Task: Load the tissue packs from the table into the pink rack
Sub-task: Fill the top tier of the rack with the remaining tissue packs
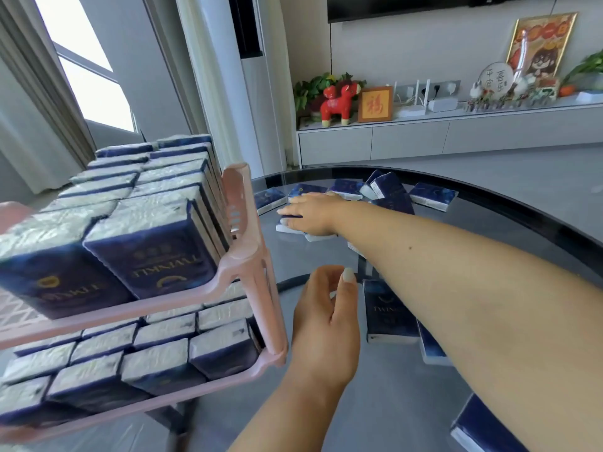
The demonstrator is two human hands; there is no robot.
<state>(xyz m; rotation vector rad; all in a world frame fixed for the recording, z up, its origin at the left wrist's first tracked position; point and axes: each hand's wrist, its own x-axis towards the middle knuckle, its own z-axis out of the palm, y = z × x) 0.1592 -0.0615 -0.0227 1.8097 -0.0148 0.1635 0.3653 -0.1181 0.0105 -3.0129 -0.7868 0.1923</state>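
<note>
Head view: right hand (310,213) stretched across the glass table (326,256), fingers straight and together, resting flat on a blue pack (287,225) among loose packs (430,195). Left hand (326,318) nearer, fingers loosely curled, holding nothing, just beside the pink rack (257,256), both tiers packed with upright packs.

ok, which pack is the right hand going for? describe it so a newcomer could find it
On the round dark table, packs lie along the far edge. The right hand rests flat on the pack nearest the pink rack. Only that pack is under fingers; its white edge shows beneath the fingertips.
</note>
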